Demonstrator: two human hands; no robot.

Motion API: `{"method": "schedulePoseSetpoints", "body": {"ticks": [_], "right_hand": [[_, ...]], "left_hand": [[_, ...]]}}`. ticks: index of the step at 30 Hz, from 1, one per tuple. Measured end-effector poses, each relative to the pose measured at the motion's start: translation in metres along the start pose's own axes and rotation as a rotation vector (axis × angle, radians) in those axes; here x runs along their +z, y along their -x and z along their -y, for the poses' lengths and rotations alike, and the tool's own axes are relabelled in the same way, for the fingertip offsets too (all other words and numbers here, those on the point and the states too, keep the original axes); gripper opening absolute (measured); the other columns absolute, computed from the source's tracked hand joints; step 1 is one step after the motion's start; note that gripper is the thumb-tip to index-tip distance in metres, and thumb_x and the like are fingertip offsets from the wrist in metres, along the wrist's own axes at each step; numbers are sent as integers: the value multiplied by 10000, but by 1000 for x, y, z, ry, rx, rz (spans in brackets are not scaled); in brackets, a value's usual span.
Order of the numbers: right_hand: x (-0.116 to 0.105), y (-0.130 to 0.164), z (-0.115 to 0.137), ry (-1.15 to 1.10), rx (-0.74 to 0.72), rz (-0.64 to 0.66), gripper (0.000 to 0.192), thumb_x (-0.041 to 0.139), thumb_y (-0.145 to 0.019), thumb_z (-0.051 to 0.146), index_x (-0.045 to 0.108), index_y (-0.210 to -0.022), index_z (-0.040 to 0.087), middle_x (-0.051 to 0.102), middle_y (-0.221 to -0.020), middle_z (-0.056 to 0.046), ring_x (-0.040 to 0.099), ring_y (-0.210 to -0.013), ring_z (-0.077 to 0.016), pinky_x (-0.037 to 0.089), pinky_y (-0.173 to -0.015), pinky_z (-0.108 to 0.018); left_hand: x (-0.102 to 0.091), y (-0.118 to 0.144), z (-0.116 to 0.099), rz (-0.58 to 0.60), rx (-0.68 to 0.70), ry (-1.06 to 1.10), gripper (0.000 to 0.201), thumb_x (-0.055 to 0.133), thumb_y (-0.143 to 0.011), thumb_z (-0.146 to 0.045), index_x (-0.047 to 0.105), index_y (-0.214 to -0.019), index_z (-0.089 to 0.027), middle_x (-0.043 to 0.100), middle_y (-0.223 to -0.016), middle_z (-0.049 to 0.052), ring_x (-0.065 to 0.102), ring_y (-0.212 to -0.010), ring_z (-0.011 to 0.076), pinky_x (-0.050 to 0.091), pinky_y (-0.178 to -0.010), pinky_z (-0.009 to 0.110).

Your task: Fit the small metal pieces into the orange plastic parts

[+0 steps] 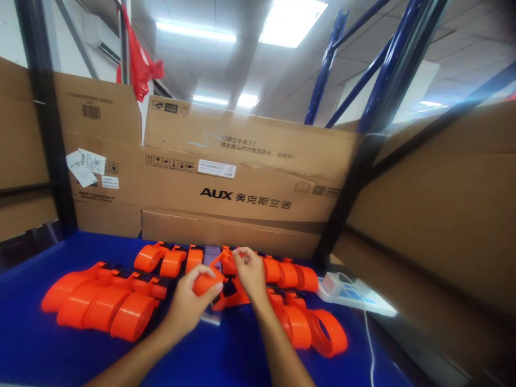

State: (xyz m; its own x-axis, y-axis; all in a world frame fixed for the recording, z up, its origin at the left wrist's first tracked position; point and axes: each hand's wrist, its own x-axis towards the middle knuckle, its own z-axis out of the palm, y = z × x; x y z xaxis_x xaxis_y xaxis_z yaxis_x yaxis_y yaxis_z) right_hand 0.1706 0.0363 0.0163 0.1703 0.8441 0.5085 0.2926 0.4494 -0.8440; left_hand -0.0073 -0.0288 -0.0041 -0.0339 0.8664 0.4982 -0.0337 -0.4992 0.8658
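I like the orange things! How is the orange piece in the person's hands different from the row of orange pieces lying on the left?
The held orange piece sits between the left hand and right hand, lifted off the blue table; the left row of orange pieces lies flat on it. The held piece is single and partly hidden by fingers; the row shows several side by side. Both are the same bright orange, rounded plastic.

two hands, the left hand (pixel 189 303) and the right hand (pixel 250 274), meet at mid-frame. one white power strip (pixel 355 294) lies at right, one red plastic bag (pixel 139 62) hangs upper left. the orange parts (pixel 100 303) overlap too much to count exactly.
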Motion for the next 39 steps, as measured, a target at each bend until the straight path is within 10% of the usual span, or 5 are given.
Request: {"method": "schedulePoseSetpoints", "body": {"ticks": [14, 18, 23, 31, 39], "right_hand": [[-11, 4, 25, -125, -51, 62, 467, 601, -833, 612, 715, -849, 159, 642, -639, -34, 580, -615, -189, 448, -525, -266], [1, 12, 23, -100, -92, 125, 409, 610, -863, 550, 706, -918, 156, 656, -695, -40, 570, -618, -171, 463, -577, -269], [3, 24, 28, 100, -89, 115, 346, 497, -945, 493, 627, -840, 190, 507, -563, 32, 459, -519, -131, 341, -480, -224], [-14, 63, 34, 470, -159, 811, 193, 628, -858, 258, 656, -683, 179, 563, -546, 29, 447, -479, -100, 246, -457, -216], [-2, 74, 40, 646, -235, 916, 164, 627, -759, 124, 700, -895, 179, 704, -871, -55, 599, -696, -155, 354, -585, -225]], "left_hand": [[-1, -31, -2, 85, -53, 297, 493, 628, -853, -536, 656, -1246, -240, 641, -1212, 111, 595, -1079, 269, 463, -927, 354], [11, -36, 10, 183, -222, 343, 514, 743, -793, -445, 645, -1241, -212, 698, -847, 42, 626, -729, 179, 487, -745, 297], [1, -33, 26, -27, -255, 416, 368, 783, -720, -470, 692, -929, -181, 690, -707, 17, 560, -529, 114, 413, -522, 219], [-13, -40, 34, -250, -273, 557, 324, 797, -692, -437, 631, -829, -196, 638, -637, -32, 541, -489, 88, 424, -488, 189], [-11, -37, 35, -220, -284, 529, 378, 805, -680, -458, 637, -897, -199, 678, -686, -16, 546, -468, 79, 411, -464, 189]]}}
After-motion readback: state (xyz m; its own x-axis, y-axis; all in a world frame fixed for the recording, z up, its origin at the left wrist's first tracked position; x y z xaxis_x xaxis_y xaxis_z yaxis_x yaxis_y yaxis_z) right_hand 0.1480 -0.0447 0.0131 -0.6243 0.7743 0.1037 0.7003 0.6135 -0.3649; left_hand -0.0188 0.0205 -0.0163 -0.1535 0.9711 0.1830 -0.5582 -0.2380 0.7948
